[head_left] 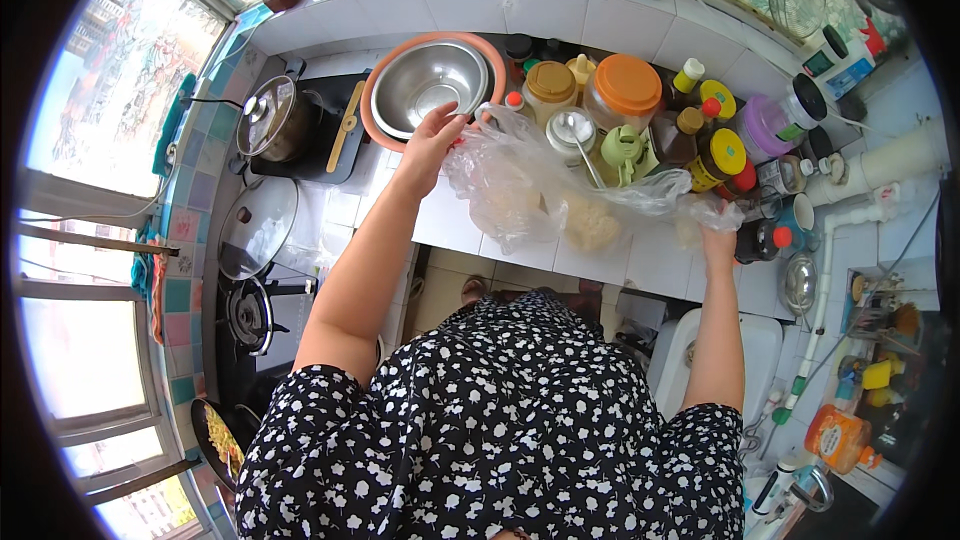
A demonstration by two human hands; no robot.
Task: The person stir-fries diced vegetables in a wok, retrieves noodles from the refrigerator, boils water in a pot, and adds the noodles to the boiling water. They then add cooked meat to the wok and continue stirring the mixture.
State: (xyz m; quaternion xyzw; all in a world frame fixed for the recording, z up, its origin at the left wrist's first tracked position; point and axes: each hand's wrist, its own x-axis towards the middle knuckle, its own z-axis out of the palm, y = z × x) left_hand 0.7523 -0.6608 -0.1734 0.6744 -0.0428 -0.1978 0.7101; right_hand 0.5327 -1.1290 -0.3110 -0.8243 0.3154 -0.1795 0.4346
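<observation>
Clear plastic bagging (508,178) spans the white-tiled table (434,224), its end gripped by the right hand (718,237), the left hand (433,147) holding uncertainly visible, near two yellow-lidded jars (724,154), print illegible.

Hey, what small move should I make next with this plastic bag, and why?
I'd probably close your left hand more firmly on the left end of the clear plastic bag. That hand looks loosely spread there, while your right hand seems to grip the other end and pale contents show between, so the left side may slip first.
</observation>
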